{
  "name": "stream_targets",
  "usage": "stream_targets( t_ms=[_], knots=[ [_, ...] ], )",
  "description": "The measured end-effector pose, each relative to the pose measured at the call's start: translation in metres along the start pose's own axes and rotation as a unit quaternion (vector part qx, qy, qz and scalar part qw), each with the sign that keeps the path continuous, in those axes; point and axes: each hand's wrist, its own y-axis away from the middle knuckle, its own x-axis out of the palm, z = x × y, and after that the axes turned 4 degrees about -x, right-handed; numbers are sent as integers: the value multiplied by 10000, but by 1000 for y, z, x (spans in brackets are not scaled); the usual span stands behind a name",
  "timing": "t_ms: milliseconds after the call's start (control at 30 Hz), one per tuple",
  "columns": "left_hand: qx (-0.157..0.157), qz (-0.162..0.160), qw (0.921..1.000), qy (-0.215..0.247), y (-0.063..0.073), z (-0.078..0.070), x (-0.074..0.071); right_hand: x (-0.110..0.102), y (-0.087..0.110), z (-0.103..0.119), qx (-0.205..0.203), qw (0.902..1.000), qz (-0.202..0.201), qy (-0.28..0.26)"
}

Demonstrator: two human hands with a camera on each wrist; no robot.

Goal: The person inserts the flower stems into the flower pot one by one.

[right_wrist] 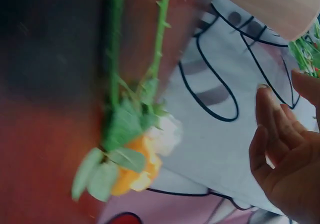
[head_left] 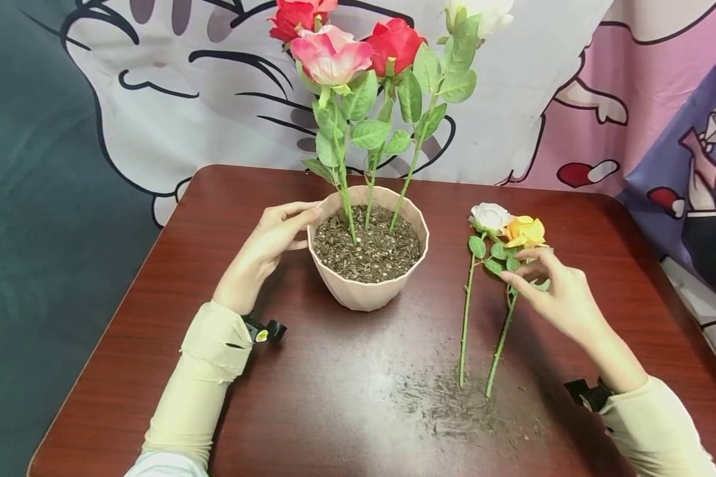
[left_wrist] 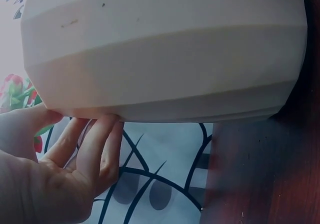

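A faceted cream flower pot [head_left: 364, 291] full of dark soil [head_left: 370, 255] stands on the table. My left hand [head_left: 274, 242] holds it at its left side, thumb by the rim and fingers against the outer wall [left_wrist: 165, 74]. Planted in the soil are a pink rose [head_left: 332, 56], two red roses [head_left: 396, 46] and a white rose [head_left: 483, 16]. My right hand [head_left: 557, 295] is over the yellow rose [head_left: 524, 232], fingers bent loosely and holding nothing; the right wrist view has the hand [right_wrist: 290, 149] apart from the flowers. Beside the yellow rose lies another white rose [head_left: 490, 217].
Crumbs of soil [head_left: 447, 404] are scattered on the brown table [head_left: 310, 397] around the lower ends of the two lying stems. Behind the table hangs a cloth printed with cartoon figures [head_left: 173, 126]. A dark curtain [head_left: 36, 232] hangs at the left.
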Motion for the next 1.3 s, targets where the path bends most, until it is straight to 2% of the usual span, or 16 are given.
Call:
stream_targets(
  t_ms=[233,333,400,533,633,800,900,1100,1300],
  knots=[
    [1,-12,10000,63,0,1,1,20,13,-6,422,9965,713,91],
    [-5,-5,10000,64,0,1,-1,28,14,-6,761,9895,1232,24],
    [-7,6,10000,56,1,2,-2,33,13,-5,1023,9793,1745,-40],
    [-18,1,9999,104,1,2,-3,40,11,-3,1455,9471,2855,-192],
    [-36,-11,9998,174,0,1,-3,46,8,-2,1575,9315,3259,-345],
    [-77,35,9997,220,-3,1,-2,53,6,-5,1462,9303,3335,-450],
    [-90,32,9997,221,-3,0,-2,55,5,-8,1485,9263,3385,-735],
    [-44,15,9997,257,-3,0,-3,57,2,-15,2055,8941,3617,-1662],
    [-26,44,9996,269,-3,0,-2,56,2,-18,2429,8777,3597,-2029]
  ],
)
